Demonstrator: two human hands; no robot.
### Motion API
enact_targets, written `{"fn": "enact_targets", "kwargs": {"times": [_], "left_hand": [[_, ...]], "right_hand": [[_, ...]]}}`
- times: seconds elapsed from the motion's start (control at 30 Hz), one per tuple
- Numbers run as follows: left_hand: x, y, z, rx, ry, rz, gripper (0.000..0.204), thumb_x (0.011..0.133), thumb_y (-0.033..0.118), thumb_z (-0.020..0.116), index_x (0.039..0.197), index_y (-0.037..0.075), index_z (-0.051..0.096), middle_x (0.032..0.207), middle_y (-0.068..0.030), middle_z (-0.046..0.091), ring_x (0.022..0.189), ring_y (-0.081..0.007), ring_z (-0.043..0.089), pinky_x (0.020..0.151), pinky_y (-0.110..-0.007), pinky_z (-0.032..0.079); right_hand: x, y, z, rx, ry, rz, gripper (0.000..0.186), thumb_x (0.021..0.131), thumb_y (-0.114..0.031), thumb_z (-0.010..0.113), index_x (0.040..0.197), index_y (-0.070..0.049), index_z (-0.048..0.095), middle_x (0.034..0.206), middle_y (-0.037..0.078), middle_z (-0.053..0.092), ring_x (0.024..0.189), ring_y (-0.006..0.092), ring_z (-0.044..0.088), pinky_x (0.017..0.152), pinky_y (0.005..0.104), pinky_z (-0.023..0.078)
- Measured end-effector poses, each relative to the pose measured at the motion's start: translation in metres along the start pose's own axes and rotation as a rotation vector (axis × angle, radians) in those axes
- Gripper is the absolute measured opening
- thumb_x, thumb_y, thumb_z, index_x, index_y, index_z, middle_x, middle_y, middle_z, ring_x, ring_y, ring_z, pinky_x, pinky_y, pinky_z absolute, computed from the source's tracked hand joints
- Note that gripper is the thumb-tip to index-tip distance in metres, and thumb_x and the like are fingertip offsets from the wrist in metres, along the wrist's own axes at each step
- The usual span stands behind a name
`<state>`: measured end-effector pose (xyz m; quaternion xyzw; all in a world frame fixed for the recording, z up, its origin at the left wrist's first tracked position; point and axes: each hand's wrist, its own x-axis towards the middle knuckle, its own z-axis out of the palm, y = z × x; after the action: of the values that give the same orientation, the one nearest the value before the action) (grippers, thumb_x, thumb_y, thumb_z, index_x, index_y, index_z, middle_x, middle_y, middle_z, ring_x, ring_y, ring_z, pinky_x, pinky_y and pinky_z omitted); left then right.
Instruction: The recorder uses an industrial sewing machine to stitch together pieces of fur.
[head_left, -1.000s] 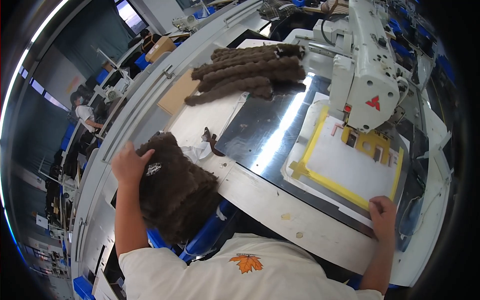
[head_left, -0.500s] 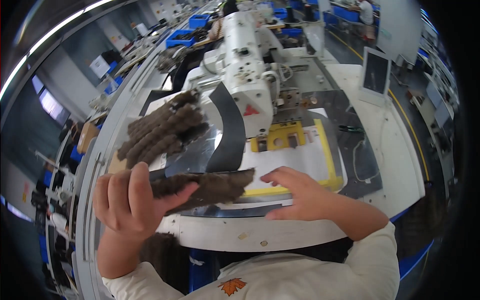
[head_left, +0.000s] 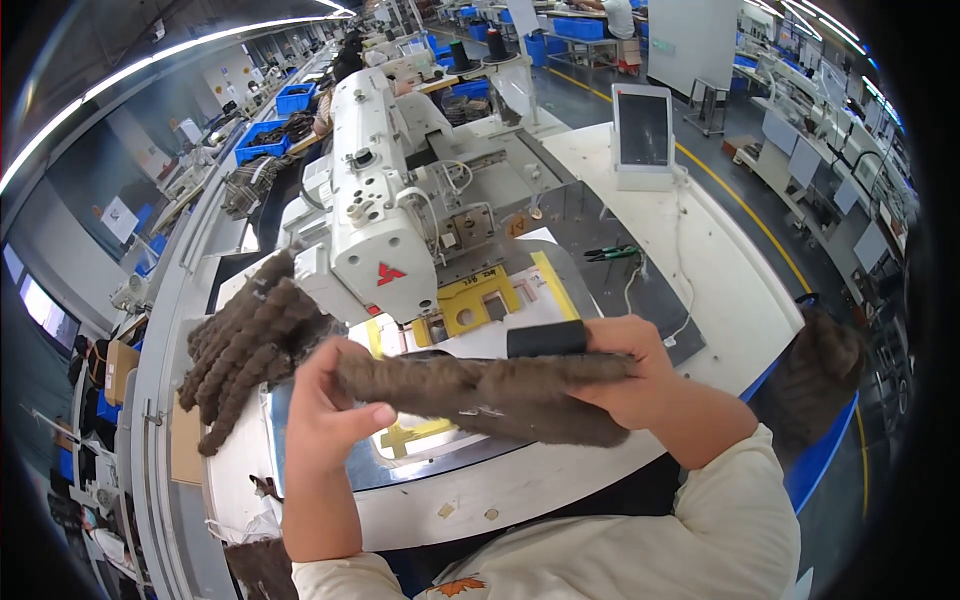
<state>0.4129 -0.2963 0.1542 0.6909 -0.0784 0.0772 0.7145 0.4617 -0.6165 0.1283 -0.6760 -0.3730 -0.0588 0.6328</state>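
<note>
A brown furry fabric piece stretches between my two hands, above the front of the sewing machine's table. My left hand grips its left end, thumb in front. My right hand pinches the right end. A smooth black strip shows behind the fur's upper edge beside my right fingers; how it is held is partly hidden. Beyond the fabric stands a white sewing machine, with a yellow template under its head. A pile of brown ribbed fur pieces lies left of the machine.
A screen on a stand is at the back right of the white tabletop. Green-handled snips and a cord lie on the dark plate. More brown fur hangs over a blue bin at the right.
My right hand, empty before, has taken the fur piece's right end. The piece is now spread level between both hands. The black strip has left its place by the machine. The view has swung right.
</note>
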Motion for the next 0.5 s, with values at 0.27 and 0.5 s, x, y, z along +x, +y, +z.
{"fn": "enact_targets", "kwargs": {"times": [0.27,0.5], "left_hand": [[-0.011,-0.012,0.006,-0.187,-0.274,0.067,0.037,0.068,0.008,0.085,0.068,0.007,0.048,0.059,-0.002,0.049,0.058,-0.014,0.038,0.056,-0.032,0.025],[0.021,-0.072,0.015,-0.273,-0.09,-0.316,0.051,0.078,-0.007,0.076,0.117,0.01,0.049,0.107,-0.006,0.065,0.09,-0.0135,0.06,0.077,-0.029,0.05]], "right_hand": [[-0.04,0.002,-0.015,0.45,0.027,0.42,0.014,0.087,0.0,0.079,0.084,-0.002,0.065,0.08,0.0,0.063,0.075,0.0053,0.053,0.065,0.0277,0.043],[-0.012,0.069,-0.012,0.307,0.011,0.779,0.035,0.082,-0.009,0.084,0.111,0.0,0.065,0.093,0.003,0.068,0.08,0.0086,0.059,0.07,0.0276,0.047]]}}
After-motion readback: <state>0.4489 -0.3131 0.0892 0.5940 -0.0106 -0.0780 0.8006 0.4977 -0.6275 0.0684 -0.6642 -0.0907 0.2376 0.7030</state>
